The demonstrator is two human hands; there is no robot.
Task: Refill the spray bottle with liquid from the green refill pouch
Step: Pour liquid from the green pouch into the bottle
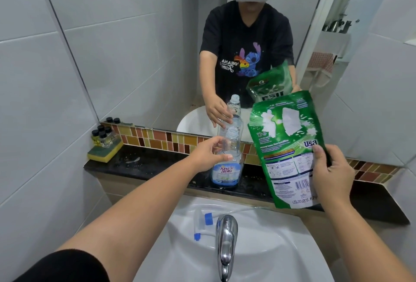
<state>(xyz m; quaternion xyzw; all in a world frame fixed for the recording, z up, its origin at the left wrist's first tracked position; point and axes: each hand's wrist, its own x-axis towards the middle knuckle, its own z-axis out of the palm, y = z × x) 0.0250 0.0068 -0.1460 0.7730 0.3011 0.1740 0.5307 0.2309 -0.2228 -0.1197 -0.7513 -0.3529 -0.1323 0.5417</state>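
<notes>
A clear spray bottle [228, 169] with a blue label stands uncapped on the black ledge [157, 167] behind the sink. A little blue liquid lies at its bottom. My left hand [208, 153] curls around the bottle's shoulder from the left, fingers partly closed on it. My right hand [331, 173] holds the green refill pouch [288, 144] by its lower right edge, upright and slightly tilted, just right of the bottle. The pouch's top rises above the bottle's mouth. The white and blue spray head [202, 222] lies in the sink with its tube trailing right.
A chrome tap [225, 245] stands over the white sink [281, 248] below my arms. At the ledge's left end, several small dark-capped vials [102, 135] rest on a yellow-green sponge [104, 150]. A mirror [157, 45] above the tiled strip reflects a person.
</notes>
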